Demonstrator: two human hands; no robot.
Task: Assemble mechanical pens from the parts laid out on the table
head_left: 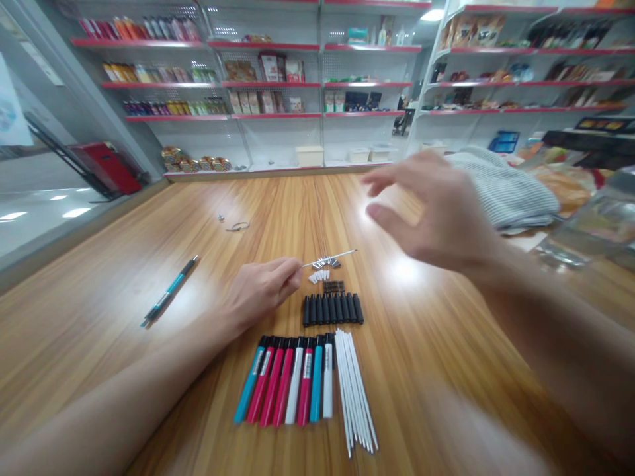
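Note:
My left hand [265, 287] pinches a thin white pen refill [330, 258] near one end; its dark tip points right. My right hand [426, 208] is raised over the table to the right, blurred, thumb and fingers apart with nothing visible between them. Under the refill lies a fan of silver metal pen tips [333, 263]. Small white plastic pieces [319, 276], springs [334, 286] and a row of black grips [333, 309] come nearer to me. Closest are pen barrels [292, 380] in blue, pink and white, beside a bundle of white refills [354, 393].
A complete-looking blue and black pen [171, 291] lies at the left of the wooden table [198, 383]. Beyond it are a small wire loop [239, 227] and a metal bit [221, 217]. Striped cloth [501, 188] and a clear container [590, 221] occupy the right; stocked shelves [270, 84] stand behind.

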